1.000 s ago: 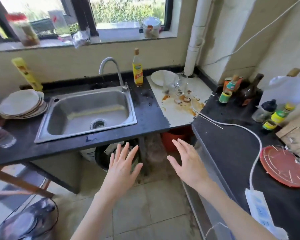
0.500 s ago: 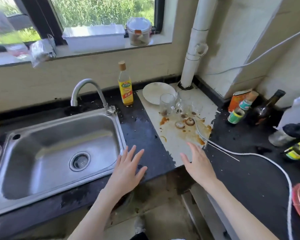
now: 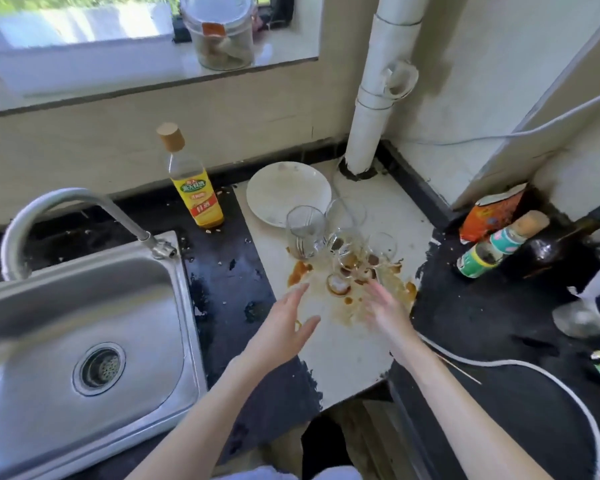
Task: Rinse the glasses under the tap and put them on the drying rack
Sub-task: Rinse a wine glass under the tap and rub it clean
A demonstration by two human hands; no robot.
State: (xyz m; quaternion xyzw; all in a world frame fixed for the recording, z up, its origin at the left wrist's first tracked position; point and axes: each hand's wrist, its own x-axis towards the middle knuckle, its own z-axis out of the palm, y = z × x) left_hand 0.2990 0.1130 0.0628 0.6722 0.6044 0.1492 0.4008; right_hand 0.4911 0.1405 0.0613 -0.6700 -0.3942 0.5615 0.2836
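Note:
Several clear glasses point(image 3: 340, 247) stand clustered on a white, brown-stained stretch of counter point(image 3: 343, 344), the leftmost being a tall tumbler point(image 3: 305, 233). My left hand point(image 3: 284, 327) hovers just short of them, fingers spread and holding nothing. My right hand point(image 3: 387, 311) is blurred, fingers extended toward the nearest glasses, also holding nothing. The steel sink point(image 3: 84, 327) and its curved tap point(image 3: 66, 216) lie to the left. No drying rack is in view.
A white plate point(image 3: 278, 192) sits behind the glasses, a yellow-labelled bottle point(image 3: 193, 183) to their left. Sauce bottles and a packet point(image 3: 506, 237) crowd the black counter at right. A white cable point(image 3: 520, 365) trails across it. A pipe point(image 3: 378, 98) rises at the back.
The view has closed in on the counter. Both hands have moved forward and up over the white patch, nearing the glasses; the right hand is now almost at them.

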